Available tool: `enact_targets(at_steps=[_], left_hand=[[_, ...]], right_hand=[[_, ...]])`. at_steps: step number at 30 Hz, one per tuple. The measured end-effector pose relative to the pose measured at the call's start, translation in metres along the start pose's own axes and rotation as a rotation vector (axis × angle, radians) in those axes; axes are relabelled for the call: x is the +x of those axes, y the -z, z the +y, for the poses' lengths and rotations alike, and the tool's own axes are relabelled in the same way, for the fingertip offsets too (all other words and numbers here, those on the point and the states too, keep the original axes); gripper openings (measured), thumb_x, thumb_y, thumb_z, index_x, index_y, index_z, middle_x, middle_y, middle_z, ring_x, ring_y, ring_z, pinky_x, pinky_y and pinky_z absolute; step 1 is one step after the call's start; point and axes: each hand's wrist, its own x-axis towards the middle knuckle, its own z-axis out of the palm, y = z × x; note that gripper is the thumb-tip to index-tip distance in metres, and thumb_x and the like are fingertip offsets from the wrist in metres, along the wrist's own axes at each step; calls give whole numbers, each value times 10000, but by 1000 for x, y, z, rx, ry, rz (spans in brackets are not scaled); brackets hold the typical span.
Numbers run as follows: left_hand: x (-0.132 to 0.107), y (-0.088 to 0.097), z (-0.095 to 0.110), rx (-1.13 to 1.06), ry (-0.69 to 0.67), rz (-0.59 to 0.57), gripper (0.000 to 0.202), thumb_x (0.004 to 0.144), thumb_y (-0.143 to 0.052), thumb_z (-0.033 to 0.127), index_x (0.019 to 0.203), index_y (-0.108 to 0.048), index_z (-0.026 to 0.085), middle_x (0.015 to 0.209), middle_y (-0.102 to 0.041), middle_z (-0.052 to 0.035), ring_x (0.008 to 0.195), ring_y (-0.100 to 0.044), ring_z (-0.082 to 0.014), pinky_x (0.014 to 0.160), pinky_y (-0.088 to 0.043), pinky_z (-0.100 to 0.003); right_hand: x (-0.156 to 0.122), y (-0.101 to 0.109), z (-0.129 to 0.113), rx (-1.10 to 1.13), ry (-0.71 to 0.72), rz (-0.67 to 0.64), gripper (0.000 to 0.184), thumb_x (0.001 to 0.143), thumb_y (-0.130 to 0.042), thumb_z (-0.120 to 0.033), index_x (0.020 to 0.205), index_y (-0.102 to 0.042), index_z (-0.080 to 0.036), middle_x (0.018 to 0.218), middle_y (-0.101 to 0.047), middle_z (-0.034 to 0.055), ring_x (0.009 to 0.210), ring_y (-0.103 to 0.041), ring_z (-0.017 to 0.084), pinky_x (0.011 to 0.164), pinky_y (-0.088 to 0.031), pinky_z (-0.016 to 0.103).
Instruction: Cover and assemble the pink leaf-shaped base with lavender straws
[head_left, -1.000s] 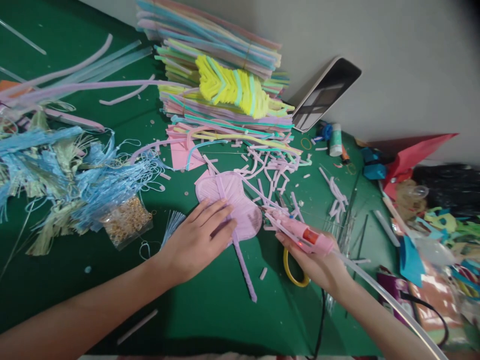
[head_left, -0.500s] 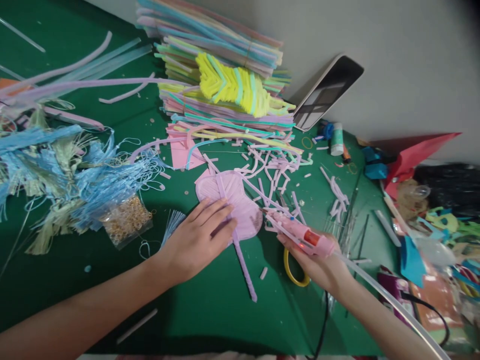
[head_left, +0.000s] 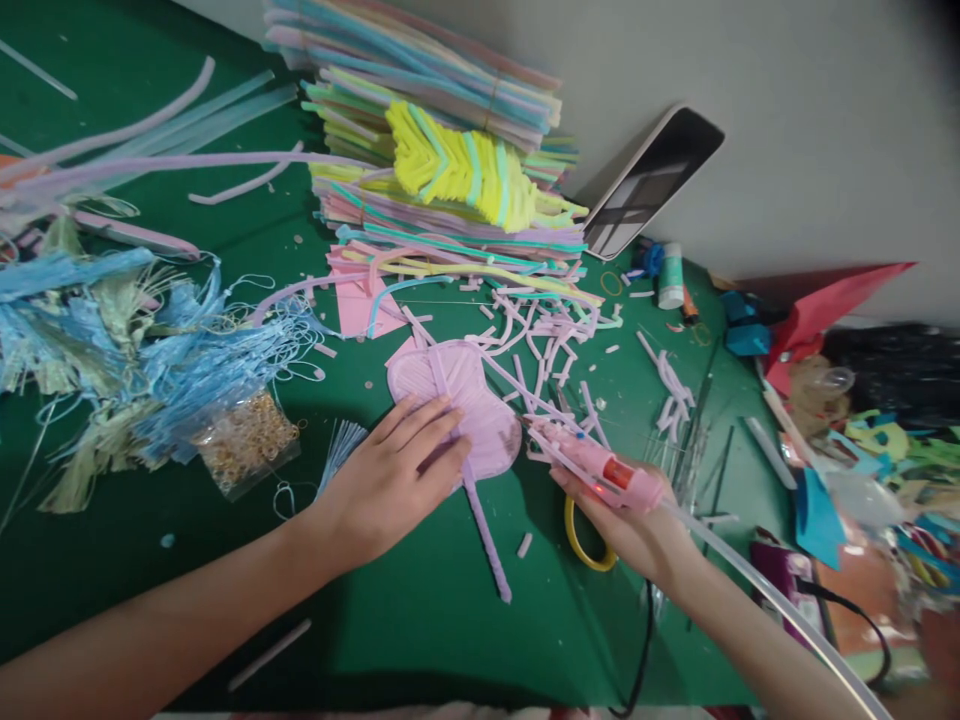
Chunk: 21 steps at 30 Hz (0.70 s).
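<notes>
A lilac pipe-cleaner fan (head_left: 491, 425), with a rounded, lobed face and a thin wrapped handle (head_left: 489, 550), lies flat on the green table. My left hand (head_left: 397, 470) rests on its face with the fingers stretched out, pressing over the central strip. In my right hand (head_left: 630, 520) is a pink hot glue gun (head_left: 592, 465), its nozzle at the fan's right edge; whether they touch I cannot tell. A long clear glue stick (head_left: 757, 570) runs out of the gun's back. Yellow-handled scissors (head_left: 574, 545) lie partly under my right hand.
Bundles of coloured pipe cleaners (head_left: 442, 60) and a yellow leaf-shaped piece (head_left: 450, 165) lie at the back. A phone (head_left: 652, 185) leans on the wall. Blue tassels (head_left: 172, 330) and a bag of gold rings (head_left: 244, 440) are at left. Lilac offcuts (head_left: 544, 335) are scattered behind the fan.
The whole view has shifted slightly, so everything sits a little further left. Both hands, the fan and the glue gun keep nearly the same positions relative to each other.
</notes>
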Motion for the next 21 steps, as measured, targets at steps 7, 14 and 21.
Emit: enact_targets(at_steps=[7, 14, 21], left_hand=[[2, 0, 1, -1, -2, 0, 228, 918, -536, 176, 1098, -659, 108, 1223, -640, -169, 1225, -542, -314, 1075, -404, -517], [2, 2, 0, -11, 3, 4, 238, 925, -518, 173, 1099, -666, 104, 1227, -643, -175, 1226, -545, -320, 1067, -411, -524], [6, 6, 3, -70, 37, 20, 237, 932, -484, 153, 1079, -668, 125, 1184, -655, -158, 1195, -563, -288, 1051, -432, -492]], right_hand=[[-7, 0, 5, 1, -5, 21, 231, 850, -581, -406, 971, -717, -263, 1022, -752, 33, 968, -709, 252, 777, -601, 330], [2, 2, -5, -63, 88, 0, 231, 874, -536, -386, 986, -702, -271, 890, -753, 24, 791, -720, 223, 660, -573, 309], [-27, 17, -7, -119, 166, 82, 218, 847, -563, -459, 867, -613, -248, 728, -658, 20, 597, -631, 175, 514, -487, 273]])
